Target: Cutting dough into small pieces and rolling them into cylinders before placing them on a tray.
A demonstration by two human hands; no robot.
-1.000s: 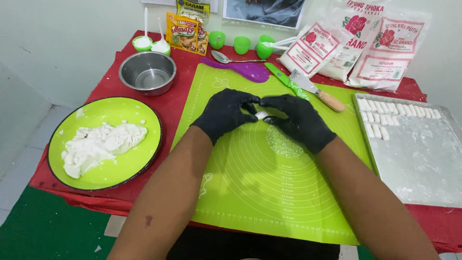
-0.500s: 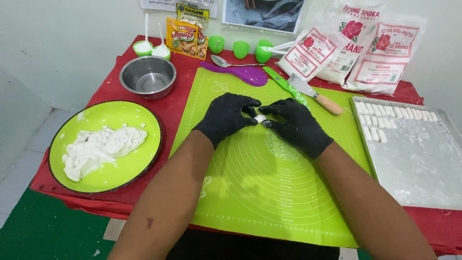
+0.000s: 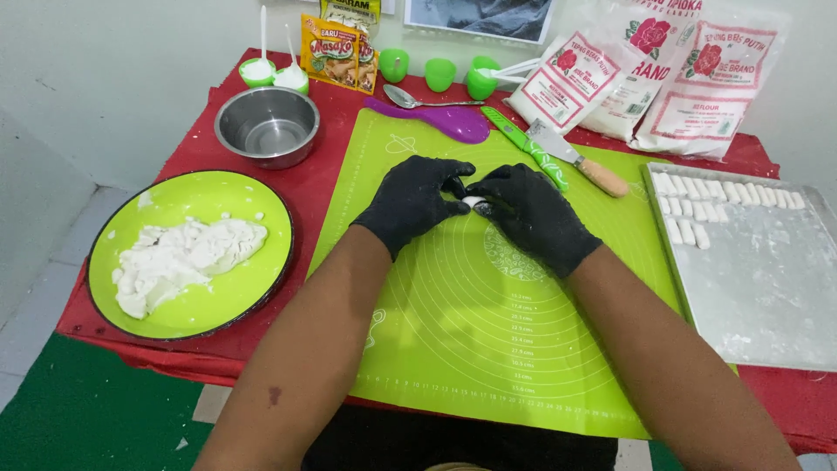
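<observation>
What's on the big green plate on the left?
A flattened mound of white dough lies on the green plate. The plate surface beneath the dough is covered.

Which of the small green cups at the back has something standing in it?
The rightmost green cup, beside the flour bags: white utensil handles stick out of it. The two other cups to its left show nothing.

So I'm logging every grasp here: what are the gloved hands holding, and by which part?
A small white dough piece, pinched at its ends between the fingertips of left hand and right hand.
</observation>
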